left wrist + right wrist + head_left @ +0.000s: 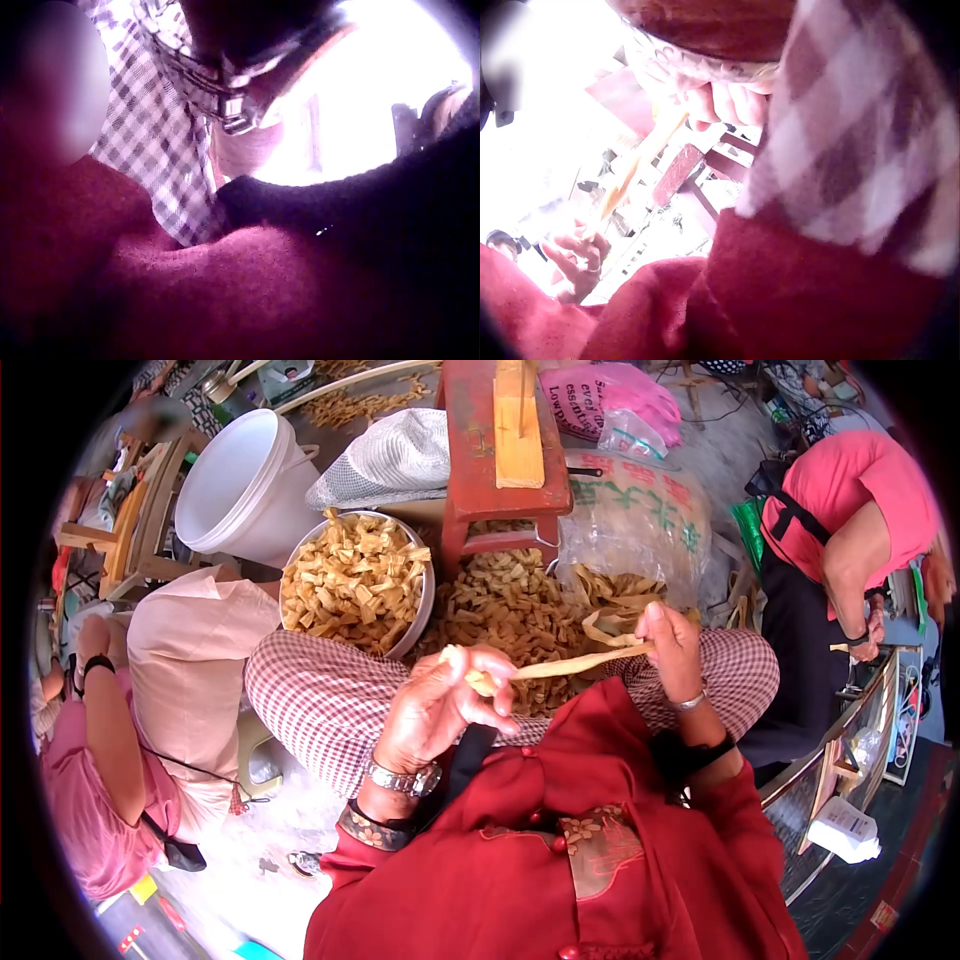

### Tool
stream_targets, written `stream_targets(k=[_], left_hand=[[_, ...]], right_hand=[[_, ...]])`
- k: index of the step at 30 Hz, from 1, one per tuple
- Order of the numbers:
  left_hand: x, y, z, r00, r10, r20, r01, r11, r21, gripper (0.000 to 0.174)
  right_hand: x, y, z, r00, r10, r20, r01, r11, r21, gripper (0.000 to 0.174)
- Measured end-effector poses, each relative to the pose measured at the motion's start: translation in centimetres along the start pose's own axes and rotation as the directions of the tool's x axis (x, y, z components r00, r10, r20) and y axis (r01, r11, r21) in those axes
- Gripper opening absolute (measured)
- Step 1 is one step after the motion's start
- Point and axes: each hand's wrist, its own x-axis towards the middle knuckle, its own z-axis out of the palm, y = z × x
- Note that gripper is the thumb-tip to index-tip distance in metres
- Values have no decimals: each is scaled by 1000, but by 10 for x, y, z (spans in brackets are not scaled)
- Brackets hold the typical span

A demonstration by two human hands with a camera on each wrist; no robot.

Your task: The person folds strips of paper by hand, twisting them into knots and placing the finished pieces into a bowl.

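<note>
A long, flat tan strip (575, 663) is stretched between the two hands above the lap in the head view. The left hand (435, 705) pinches its folded end between thumb and fingers, the other fingers spread. At the opposite end, the right hand (677, 655) pinches the strip between thumb and curled fingers. In the right wrist view, the right fingers (727, 103) hold the upper end of the strip (641, 166), and the left hand (577, 259) is at the lower end. The left wrist view has only a watch (236, 112), sleeve and checked trousers; that hand is hidden.
A round basin (425, 595) full of folded tan pieces stands left of centre, beside a heap of similar pieces (510, 600). Loose strips (630, 590) lie by a clear plastic sack (635, 510). A red stool (505, 500) and white bucket (240, 480) stand beyond. People sit on both sides.
</note>
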Motion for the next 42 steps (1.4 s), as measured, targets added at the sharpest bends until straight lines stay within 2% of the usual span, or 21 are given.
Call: stream_targets(k=[1, 2, 4, 7, 10, 13, 16, 17, 20, 21, 24, 25, 28, 29, 31, 34, 36, 38, 40, 42], left_hand=[[0, 0, 0, 1000, 13, -11, -13, 1000, -15, 50], [3, 0, 1, 1000, 21, -18, -21, 999, -28, 50], [8, 0, 2, 999, 19, -39, -20, 999, -26, 50], [13, -2, 3, 998, 14, -59, -9, 997, 71, 51], [13, -3, 18, 975, 73, -212, -16, 966, 257, 48], [13, -3, 11, 951, 12, -310, 145, 867, 478, 38], [15, -6, 1, 935, 51, -351, 167, 811, 561, 28], [16, -5, 0, 935, 49, -350, 173, 801, 573, 24], [19, -3, -1, 941, 16, -339, 182, 818, 546, 24], [20, -3, -1, 938, 23, -346, 177, 826, 535, 22], [23, 7, 4, 934, 54, -354, 139, 857, 496, 22], [22, 15, 5, 942, 82, -326, 69, 902, 426, 20], [23, 32, 4, 925, 205, -319, -82, 930, 358, 16], [25, 41, 3, 938, 204, -282, -103, 936, 336, 13], [42, 56, 13, 927, 283, -248, -189, 920, 343, 12], [74, 84, 34, 915, 348, -205, -242, 878, 413, 12], [101, 103, 51, 885, 407, -225, -228, 802, 553, 14], [129, 118, 57, 884, 431, -182, -258, 774, 579, 14], [155, 127, 55, 884, 445, -143, -273, 741, 614, 13], [174, 130, 53, 875, 463, -143, -268, 707, 655, 13]], right_hand=[[3, 4, 1, 999, -32, 33, 34, 995, -90, 28], [2, 5, 1, 987, 61, 146, -50, 995, -84, 26], [-1, -10, 13, 905, 232, 356, -210, 973, -99, 25], [-6, -19, 38, 760, 217, 612, -291, 956, 24, 24], [-7, -9, 55, 737, 125, 664, -272, 955, 121, 22], [-7, -2, 63, 786, 76, 614, -191, 974, 124, 23], [-5, -7, 64, 767, 142, 626, -218, 975, 47, 25], [-5, -11, 64, 768, 123, 628, -198, 979, 50, 28], [1, -19, 66, 700, 185, 690, -213, 976, -45, 24], [1, -21, 70, 715, 159, 681, -188, 982, -32, 23], [8, -35, 70, 735, 61, 675, 21, 993, -112, 24], [11, -29, 72, 794, -93, 601, 118, 993, -2, 26], [24, -52, 59, 787, -205, 582, 264, 964, -17, 25], [32, -59, 56, 778, -258, 573, 305, 952, 15, 24], [55, -82, 46, 784, -299, 544, 385, 922, -48, 25], [92, -102, 33, 815, -347, 464, 448, 886, -123, 27], [119, -113, 27, 827, -428, 365, 507, 848, -154, 29], [145, -122, 19, 819, -471, 327, 554, 798, -239, 31], [170, -117, 14, 808, -508, 299, 581, 772, -257, 32], [185, -119, 11, 835, -483, 262, 543, 800, -255, 30]])
